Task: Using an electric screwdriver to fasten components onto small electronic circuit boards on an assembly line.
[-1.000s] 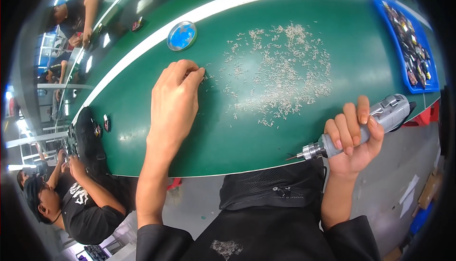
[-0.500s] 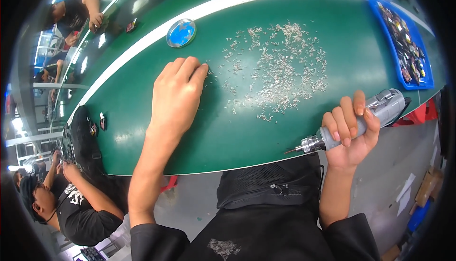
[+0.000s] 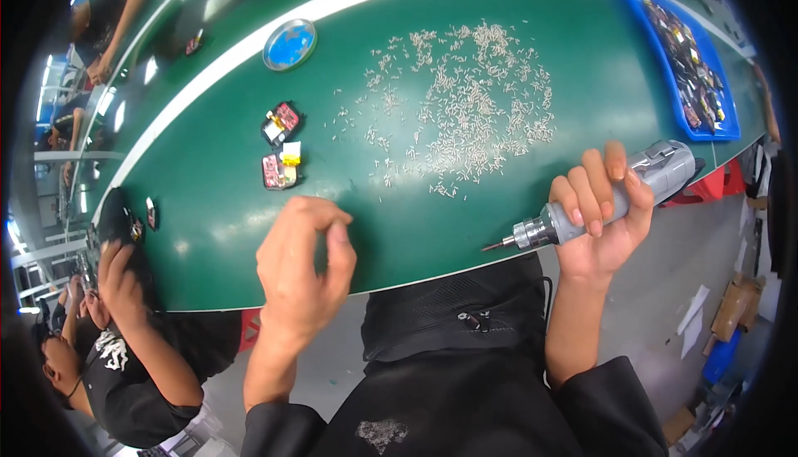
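My right hand [image 3: 603,237] grips a grey electric screwdriver [image 3: 663,170] at the table's near right edge, its thin bit pointing left. My left hand [image 3: 303,270] hovers over the near edge with curled fingers, thumb against the index finger; whatever it may hold is hidden. Just beyond it on the green table lie two small black-and-red parts, one with a yellow-and-white piece [image 3: 280,171] and another [image 3: 281,123] farther back. To their right spreads a loose scatter of tiny silvery pins or screws [image 3: 474,108].
A round shallow dish [image 3: 313,35] with blue inside stands at the back left. At the far right, a blue tray [image 3: 729,131] holds many small dark parts. A co-worker's hand [image 3: 120,278] works at the left by a black bag-like object [image 3: 125,216].
My left hand has drawn back toward me from beside the scattered pieces, uncovering the two small parts. The right hand still holds the screwdriver; the whole view has shifted slightly.
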`<action>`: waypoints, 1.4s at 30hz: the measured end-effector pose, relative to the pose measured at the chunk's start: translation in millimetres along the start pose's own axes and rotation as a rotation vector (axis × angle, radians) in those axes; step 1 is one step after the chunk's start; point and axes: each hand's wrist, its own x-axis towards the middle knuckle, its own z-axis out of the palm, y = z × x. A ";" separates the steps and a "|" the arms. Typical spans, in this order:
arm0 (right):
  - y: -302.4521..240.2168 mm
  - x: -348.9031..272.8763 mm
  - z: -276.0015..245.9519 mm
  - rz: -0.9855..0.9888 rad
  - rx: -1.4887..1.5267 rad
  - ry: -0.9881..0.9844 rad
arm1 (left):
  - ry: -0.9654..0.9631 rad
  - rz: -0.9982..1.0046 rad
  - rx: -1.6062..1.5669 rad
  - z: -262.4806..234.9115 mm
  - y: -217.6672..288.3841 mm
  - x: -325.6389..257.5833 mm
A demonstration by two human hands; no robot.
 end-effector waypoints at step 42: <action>21.5 -1.3 53.1 -0.075 0.133 -0.041 | 0.140 -0.449 -1.207 49.6 38.3 -28.8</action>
